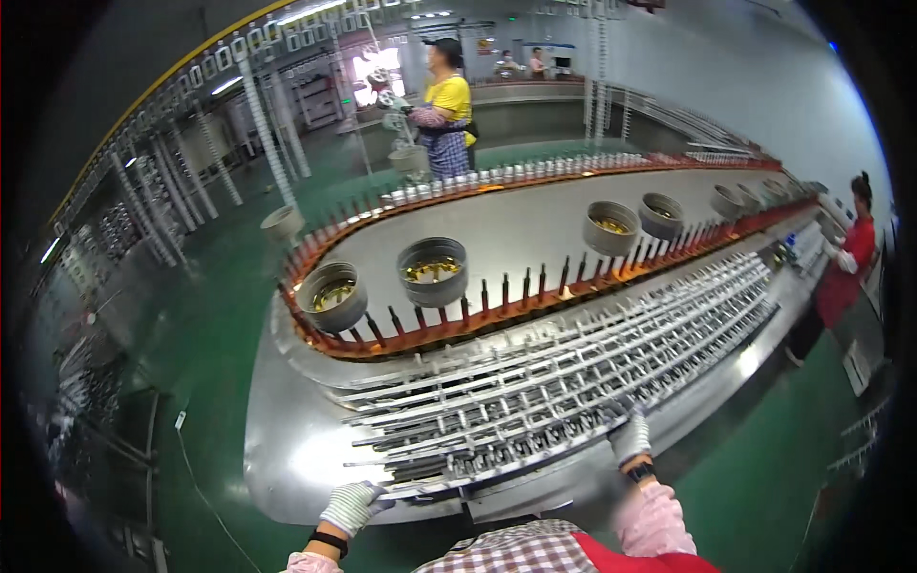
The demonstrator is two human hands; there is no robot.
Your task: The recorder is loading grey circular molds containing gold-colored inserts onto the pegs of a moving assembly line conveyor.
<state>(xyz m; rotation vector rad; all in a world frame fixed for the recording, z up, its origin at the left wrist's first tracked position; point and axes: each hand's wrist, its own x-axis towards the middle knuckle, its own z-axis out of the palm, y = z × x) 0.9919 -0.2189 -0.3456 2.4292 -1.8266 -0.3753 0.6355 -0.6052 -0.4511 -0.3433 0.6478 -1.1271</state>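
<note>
My left hand, in a striped work glove, rests on the near rim of a long metal work table. My right hand, gloved the same way, lies on the near edge of a grid of thin metal rods that covers the table top. Whether either hand grips a rod is not visible. Beyond the rods runs an orange conveyor track with upright dark pins. Round metal tubs sit inside the loop of the track.
A person in a yellow shirt stands at the far side of the conveyor. A person in red works at the right end. Racks of hanging parts line the left. The floor is green.
</note>
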